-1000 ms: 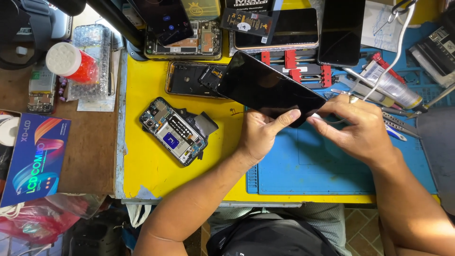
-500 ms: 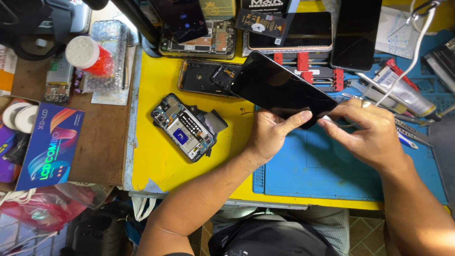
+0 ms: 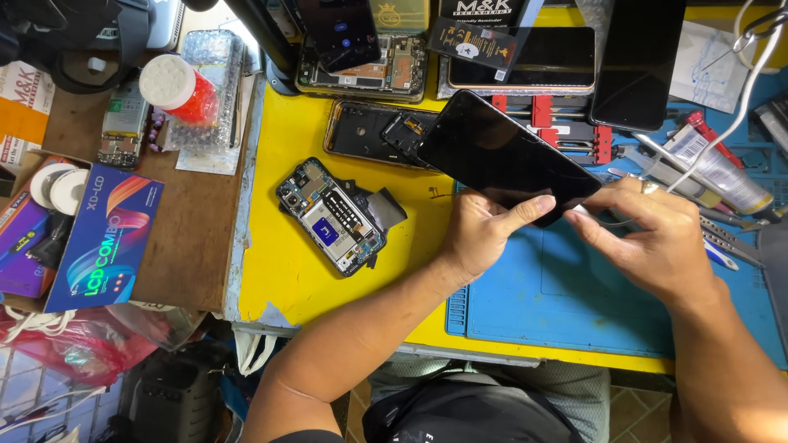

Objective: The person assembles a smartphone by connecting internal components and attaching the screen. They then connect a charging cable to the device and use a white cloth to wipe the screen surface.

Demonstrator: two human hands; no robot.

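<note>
- Above the blue mat [image 3: 574, 303], the left hand [image 3: 480, 234] is holding a black phone screen panel [image 3: 505, 156], its grip pinching the panel's near edge with the thumb on top.
- The right hand [image 3: 657, 238] is touching the panel's right corner, fingers pressed together there.
- Left of the hands, an opened phone body [image 3: 332, 217] is lying on the yellow worktop [image 3: 279, 271].
- A red-handled tool rack [image 3: 566, 123] is sitting beyond the panel.
</note>
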